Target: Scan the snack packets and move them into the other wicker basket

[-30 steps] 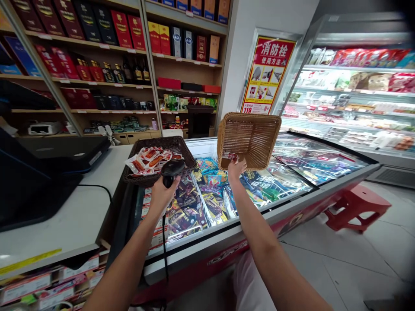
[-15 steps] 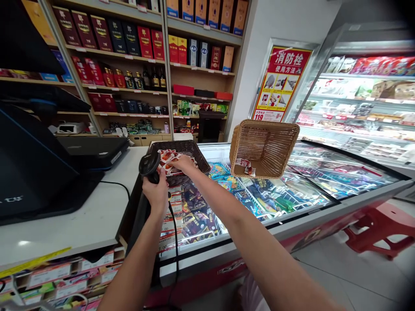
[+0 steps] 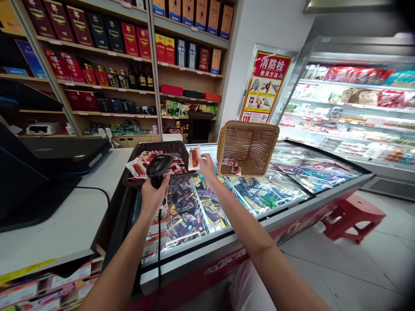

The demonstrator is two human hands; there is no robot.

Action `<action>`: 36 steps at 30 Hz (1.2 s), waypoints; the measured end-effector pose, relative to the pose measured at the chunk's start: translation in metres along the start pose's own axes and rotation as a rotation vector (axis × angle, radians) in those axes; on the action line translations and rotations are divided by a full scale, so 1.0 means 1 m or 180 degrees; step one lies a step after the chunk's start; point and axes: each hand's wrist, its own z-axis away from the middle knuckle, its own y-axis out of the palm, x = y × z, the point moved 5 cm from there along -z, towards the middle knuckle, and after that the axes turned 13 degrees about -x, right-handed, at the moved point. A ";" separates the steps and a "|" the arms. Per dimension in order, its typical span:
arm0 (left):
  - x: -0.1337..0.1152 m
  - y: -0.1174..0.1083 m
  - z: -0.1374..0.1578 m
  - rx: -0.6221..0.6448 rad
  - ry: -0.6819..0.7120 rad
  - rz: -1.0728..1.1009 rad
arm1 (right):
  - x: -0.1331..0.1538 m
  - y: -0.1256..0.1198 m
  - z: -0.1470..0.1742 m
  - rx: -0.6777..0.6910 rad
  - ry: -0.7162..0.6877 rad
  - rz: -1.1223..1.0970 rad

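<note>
My left hand (image 3: pixel 153 193) is wrapped round the handle of a black barcode scanner (image 3: pixel 158 166), its cord hanging down in front of the freezer. Between the fingers of my right hand (image 3: pixel 206 166) is a small sealed packet of sausage (image 3: pixel 195 158), held up to the right of the dark wicker basket (image 3: pixel 177 149). Several similar white and red packets (image 3: pixel 138 167) lie in that dark basket, partly hidden behind the scanner. To the right of my right hand, a tan wicker basket (image 3: pixel 248 147) is tilted with its opening toward me, and a few packets (image 3: pixel 236 170) rest at its bottom.
Both baskets are on a glass-topped chest freezer (image 3: pixel 223 248) full of colourful packages. At the left is a white counter (image 3: pixel 61 211) with a black checkout machine (image 3: pixel 26 181). A red stool (image 3: pixel 355 216) stands on the floor at right. Shelves of boxes (image 3: pixel 136 41) line the back.
My right hand has come out of the dark basket, moving right with a sausage packet in its fingers. My left hand still holds the scanner, now before the basket. The view has turned slightly right.
</note>
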 end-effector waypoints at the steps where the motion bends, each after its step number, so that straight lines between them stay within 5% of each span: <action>1: -0.001 0.006 0.005 0.0254 -0.0031 -0.0009 | -0.002 -0.018 0.001 0.0007 -0.0098 -0.0129; 4: -0.002 0.026 0.026 0.1177 -0.0092 -0.0189 | -0.016 -0.061 0.004 -0.0108 -0.0267 -0.0262; 7: 0.004 0.037 0.040 0.1663 -0.0044 -0.0540 | -0.030 -0.083 0.003 -0.0237 -0.0377 -0.0008; 14: 0.025 0.039 0.033 0.1573 0.0185 -0.0979 | -0.014 -0.094 0.010 -0.0390 -0.2307 0.2006; 19: 0.028 0.035 0.028 0.1377 0.0372 -0.1207 | -0.006 -0.092 0.021 -0.0184 -0.3128 0.2757; 36: 0.020 0.036 0.034 0.1423 0.0356 -0.1278 | -0.015 -0.087 0.024 -0.0288 -0.3362 0.2672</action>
